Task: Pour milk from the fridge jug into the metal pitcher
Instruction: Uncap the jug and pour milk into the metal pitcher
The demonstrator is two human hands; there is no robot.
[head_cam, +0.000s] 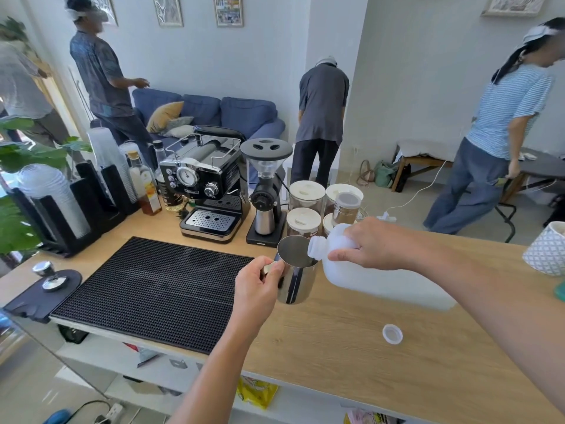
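Observation:
The shiny metal pitcher (296,272) stands upright on the wooden counter (351,347), just right of the black mat. My left hand (259,286) grips its handle. My right hand (371,244) grips the white milk jug (370,278) near its neck. The jug is tipped to the left, with its open mouth over the pitcher's rim. I cannot make out a stream of milk. The jug's white cap (392,333) lies loose on the counter to the right.
A black rubber bar mat (153,289) covers the counter's left. Behind the pitcher stand an espresso machine (208,191), a grinder (265,194) and lidded jars (306,194). A tamper (50,275) sits far left, a patterned cup (547,250) far right. Several people move in the room beyond.

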